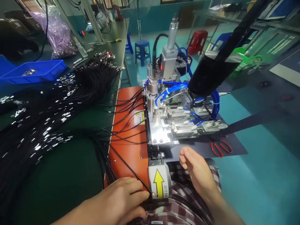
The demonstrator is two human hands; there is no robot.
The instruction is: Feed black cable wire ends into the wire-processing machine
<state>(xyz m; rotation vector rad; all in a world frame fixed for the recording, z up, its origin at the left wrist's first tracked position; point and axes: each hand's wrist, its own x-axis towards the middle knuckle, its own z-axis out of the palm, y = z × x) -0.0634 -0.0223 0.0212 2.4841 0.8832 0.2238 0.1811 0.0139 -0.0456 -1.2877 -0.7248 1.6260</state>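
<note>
My left hand is at the lower middle, its fingers curled beside the end of a black cable. The cable's small bare tip shows just past the fingertips, over a conveyor end cover with a yellow arrow. Part of the grip is hidden under the fingers. My right hand hovers in front of the machine, thumb against curled fingers; whatever they hold, if anything, cannot be made out. Several black cables lie across the orange panel, their ends at the machine's left edge.
A large heap of black cables with metal ends covers the dark green table on the left. Beyond it are a blue tray and a bag of parts. Red-handled scissors lie right of the machine. A black cylinder hangs overhead.
</note>
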